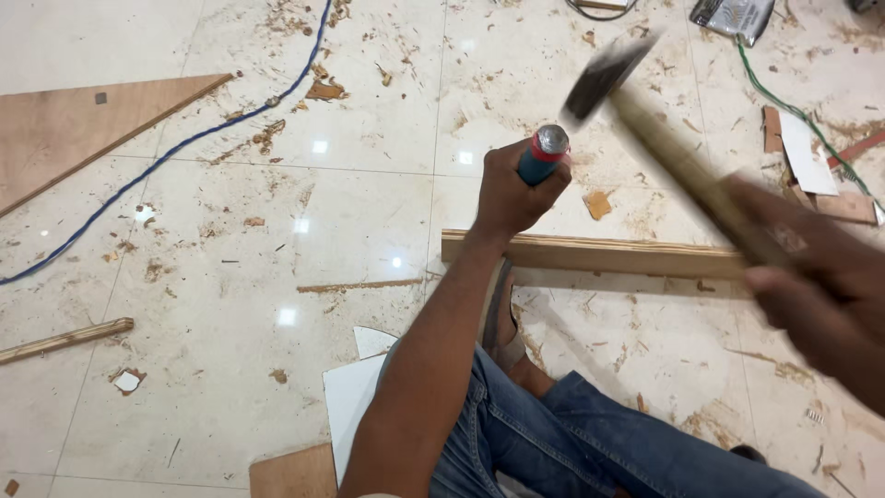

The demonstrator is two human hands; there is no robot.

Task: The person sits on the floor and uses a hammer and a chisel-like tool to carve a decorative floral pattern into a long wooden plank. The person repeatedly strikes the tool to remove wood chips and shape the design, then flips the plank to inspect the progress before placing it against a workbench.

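My left hand [512, 189] grips a chisel [544, 152] with a blue and red handle and a metal cap, held upright over a long wooden strip [599, 254] lying on the tiled floor. My right hand [811, 286] holds a wooden-handled hammer [645, 120], blurred with motion, its dark head just right of the chisel's cap. My foot in a sandal [501, 318] rests against the strip, and my jeans-clad leg [572, 438] is below it.
A blue cable [184, 143] and a green cable [784, 101] run across the floor. A triangular plywood piece [83, 124] lies at left, a thin wood strip [64, 339] at lower left, white sheets [350, 397] near my leg. Wood chips litter the tiles.
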